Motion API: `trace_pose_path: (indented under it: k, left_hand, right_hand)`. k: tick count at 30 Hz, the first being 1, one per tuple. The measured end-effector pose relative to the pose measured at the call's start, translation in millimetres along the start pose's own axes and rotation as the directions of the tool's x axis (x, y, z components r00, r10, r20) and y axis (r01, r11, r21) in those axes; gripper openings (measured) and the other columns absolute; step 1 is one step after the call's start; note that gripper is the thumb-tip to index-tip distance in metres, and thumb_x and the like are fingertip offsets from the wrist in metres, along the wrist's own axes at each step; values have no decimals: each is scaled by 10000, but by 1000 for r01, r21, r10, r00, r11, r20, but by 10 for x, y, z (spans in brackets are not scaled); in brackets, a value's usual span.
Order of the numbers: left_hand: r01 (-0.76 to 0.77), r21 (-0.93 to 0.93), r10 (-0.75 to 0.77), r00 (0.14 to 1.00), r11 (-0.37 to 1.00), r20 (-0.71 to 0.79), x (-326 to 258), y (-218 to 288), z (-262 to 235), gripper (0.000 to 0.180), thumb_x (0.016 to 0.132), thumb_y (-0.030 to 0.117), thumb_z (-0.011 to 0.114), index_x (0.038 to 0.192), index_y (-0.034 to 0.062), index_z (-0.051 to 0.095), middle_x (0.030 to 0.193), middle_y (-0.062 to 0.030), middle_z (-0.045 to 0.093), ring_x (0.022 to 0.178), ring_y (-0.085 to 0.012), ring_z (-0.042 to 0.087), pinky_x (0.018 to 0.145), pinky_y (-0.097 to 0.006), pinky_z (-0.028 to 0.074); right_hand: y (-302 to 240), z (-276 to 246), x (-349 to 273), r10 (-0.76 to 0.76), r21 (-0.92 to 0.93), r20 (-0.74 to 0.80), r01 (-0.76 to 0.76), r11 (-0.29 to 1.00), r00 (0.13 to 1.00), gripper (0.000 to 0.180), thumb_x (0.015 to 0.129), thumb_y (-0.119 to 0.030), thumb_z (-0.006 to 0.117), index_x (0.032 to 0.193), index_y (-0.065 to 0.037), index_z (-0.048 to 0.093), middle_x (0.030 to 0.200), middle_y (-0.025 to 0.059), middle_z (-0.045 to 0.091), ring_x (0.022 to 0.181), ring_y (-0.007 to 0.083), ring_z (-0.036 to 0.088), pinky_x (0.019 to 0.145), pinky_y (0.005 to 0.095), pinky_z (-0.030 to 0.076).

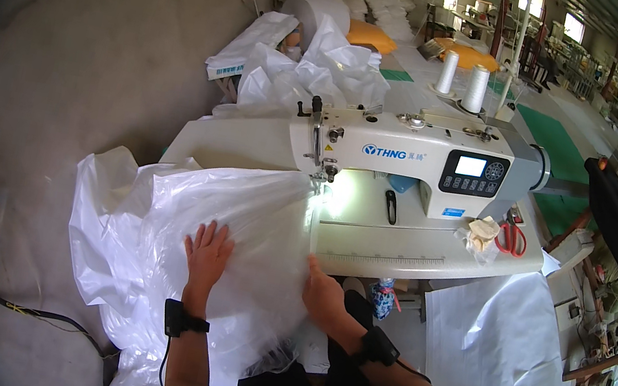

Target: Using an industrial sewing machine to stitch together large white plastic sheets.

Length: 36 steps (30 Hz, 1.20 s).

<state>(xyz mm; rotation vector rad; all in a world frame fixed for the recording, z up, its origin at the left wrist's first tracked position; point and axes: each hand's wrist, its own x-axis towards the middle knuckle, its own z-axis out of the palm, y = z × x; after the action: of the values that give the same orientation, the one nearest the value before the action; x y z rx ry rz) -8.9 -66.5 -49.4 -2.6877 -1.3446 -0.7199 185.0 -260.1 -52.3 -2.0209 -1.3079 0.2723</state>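
The left hand [208,251] is lying open, fingers spread flat, pressing on a translucent plastic sheet [155,224] draped over the bench [414,253]. The right hand [323,288] is gripping the sheet's edge just beside it. Beyond both hands, a white sewing machine [414,158] is standing with 2 thread cones [465,80] behind it.

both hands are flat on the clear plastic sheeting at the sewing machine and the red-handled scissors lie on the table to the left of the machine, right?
Not quite. The head view shows the red-handled scissors lying on the white table to the right of the white sewing machine, not the left. The rest holds: the left hand and right hand both rest on the clear plastic sheeting.
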Motion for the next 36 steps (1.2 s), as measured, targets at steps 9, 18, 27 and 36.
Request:
trace_pose_path:
  k: [9, 18, 27, 36]
  left_hand:
    - [70, 29, -74, 986, 997, 148, 753, -161, 147, 539, 911, 492, 406, 1342, 175, 470, 1438, -99, 370, 1330, -337, 305, 1083, -567, 131]
    - [72, 87, -87, 980, 994, 180, 1433, -262, 490, 583, 910, 537, 374, 1369, 183, 427, 1471, -93, 321, 1362, -313, 263, 1082, -548, 148]
    - [91, 25, -93, 988, 996, 124, 1832, -290, 690, 578, 895, 501, 441, 1333, 124, 461, 1428, -116, 382, 1335, -305, 313, 1072, -547, 194]
    - [10, -487, 11, 999, 874, 38, 517, 164, 53, 405, 893, 308, 559, 1218, 66, 567, 1320, -171, 492, 1251, -347, 427, 1065, -514, 244]
  right_hand:
    - [-114, -234, 603, 120, -199, 180, -83, 976, 976, 284, 829, -77, 450, 1088, 29, 497, 768, 234, 640, 729, 404, 636, 664, 488, 495]
    - [-48, -123, 1219, 90, -318, 128, -45, 947, 988, 302, 869, -103, 398, 1093, 55, 526, 807, 212, 656, 751, 358, 655, 657, 442, 512]
    - [36, -20, 1258, 198, 162, -160, -172, 972, 967, 304, 801, -133, 589, 1047, 30, 516, 793, 171, 648, 706, 260, 653, 582, 362, 495]
    - [84, 691, -216, 131, 609, 714, -702, 368, 688, 318, 822, -303, 656, 962, -23, 600, 741, 28, 571, 601, 100, 505, 537, 230, 393]
